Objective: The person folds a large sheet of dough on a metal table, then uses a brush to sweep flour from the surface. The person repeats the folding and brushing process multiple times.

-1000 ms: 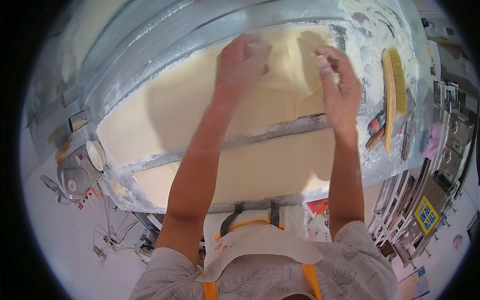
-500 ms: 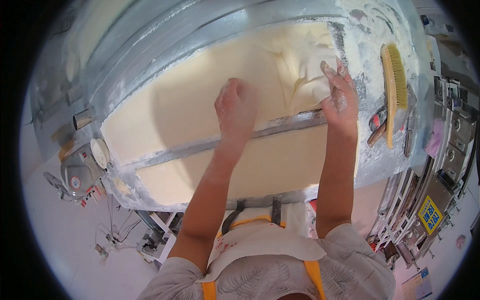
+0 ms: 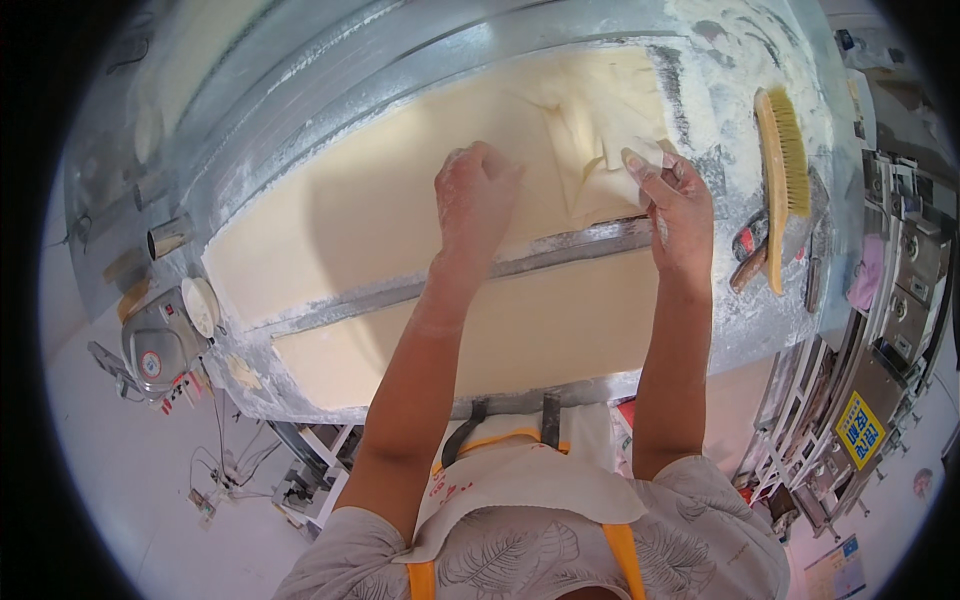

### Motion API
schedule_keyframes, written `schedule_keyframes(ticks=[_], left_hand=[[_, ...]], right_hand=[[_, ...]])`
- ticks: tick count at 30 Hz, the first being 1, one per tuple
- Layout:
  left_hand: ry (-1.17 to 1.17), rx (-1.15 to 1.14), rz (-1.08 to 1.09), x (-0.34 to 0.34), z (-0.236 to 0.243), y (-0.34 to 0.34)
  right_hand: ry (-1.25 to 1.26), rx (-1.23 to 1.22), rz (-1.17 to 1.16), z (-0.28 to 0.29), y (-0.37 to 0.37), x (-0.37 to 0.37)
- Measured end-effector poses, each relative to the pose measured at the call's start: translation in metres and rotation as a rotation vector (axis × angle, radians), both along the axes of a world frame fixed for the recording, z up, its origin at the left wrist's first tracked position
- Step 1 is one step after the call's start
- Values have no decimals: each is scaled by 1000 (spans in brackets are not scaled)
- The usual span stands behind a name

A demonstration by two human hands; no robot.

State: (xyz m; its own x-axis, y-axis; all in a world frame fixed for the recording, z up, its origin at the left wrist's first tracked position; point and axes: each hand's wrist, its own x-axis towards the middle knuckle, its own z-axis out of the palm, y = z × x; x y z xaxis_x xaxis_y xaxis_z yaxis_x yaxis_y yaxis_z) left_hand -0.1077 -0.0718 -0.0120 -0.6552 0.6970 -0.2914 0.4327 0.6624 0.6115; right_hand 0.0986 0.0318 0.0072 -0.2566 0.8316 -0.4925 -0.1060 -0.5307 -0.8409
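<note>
— What changes?
— Far dough sheet point(image 3: 395, 175) on table point(image 3: 738, 318): its right end, pinched by right hand point(image 3: 683, 215), lies more wrinkled now, so less flat; left hand point(image 3: 474, 192) curls, grip I cannot tell

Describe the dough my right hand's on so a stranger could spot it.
On the floury worktable, look past the near dough sheet and the grey strip. The far dough sheet has its near right corner pinched in your right hand. It is the wider of the two, and only it is crumpled.
</note>
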Motion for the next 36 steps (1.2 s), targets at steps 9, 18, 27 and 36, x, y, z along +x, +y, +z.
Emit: schedule_keyframes(ticks=[9,18,27,36], left_hand=[[-294,513,-170,85,61,27],[-417,542,-132,102,27,4],[97,580,-446,20,-18,60],[304,731,-665,-13,21,135]], right_hand=[[80,-22,-11,-8,4,4],[13,-88,57,3,11,8],[-31,15,96,2,8,8],[-116,-16,79,4,7,10]])
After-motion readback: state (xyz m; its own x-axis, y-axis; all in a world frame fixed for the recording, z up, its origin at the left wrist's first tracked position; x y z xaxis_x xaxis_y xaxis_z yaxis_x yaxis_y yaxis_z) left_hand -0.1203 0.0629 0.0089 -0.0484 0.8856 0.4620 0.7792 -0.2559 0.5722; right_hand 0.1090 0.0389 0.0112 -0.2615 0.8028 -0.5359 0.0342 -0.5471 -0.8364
